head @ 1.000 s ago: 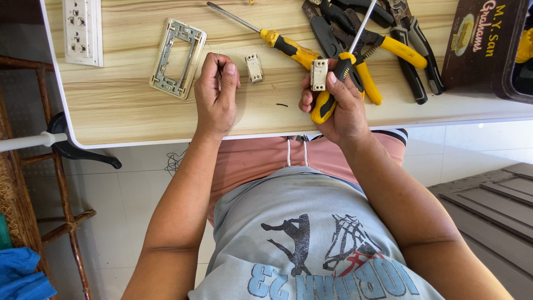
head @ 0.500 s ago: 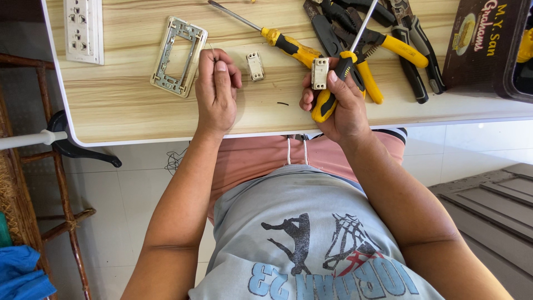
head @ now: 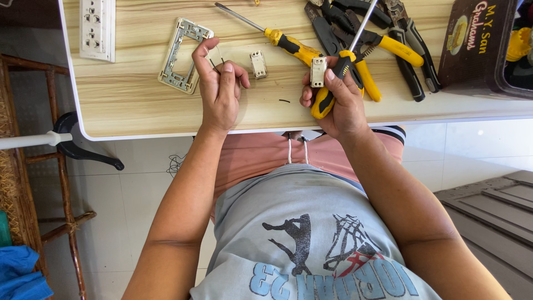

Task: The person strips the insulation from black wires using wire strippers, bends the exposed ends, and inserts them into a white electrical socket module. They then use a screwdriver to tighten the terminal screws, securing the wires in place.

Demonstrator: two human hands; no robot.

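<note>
1. Pinching a thin dark wire (head: 214,62), our left hand (head: 220,91) has risen slightly since a moment ago.
2. Our right hand (head: 338,97) grips a yellow-handled screwdriver (head: 333,83) and a small cream switch block (head: 317,72).
3. Far left on the smooth wood-grain table (head: 139,105) lies a pale rectangular frame (head: 180,54).

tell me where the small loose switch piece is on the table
In the head view the small switch piece lies on the wooden table, just right of the left hand and below the yellow-handled screwdriver.

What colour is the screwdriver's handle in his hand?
Yellow and black, on the screwdriver; head view.
</note>
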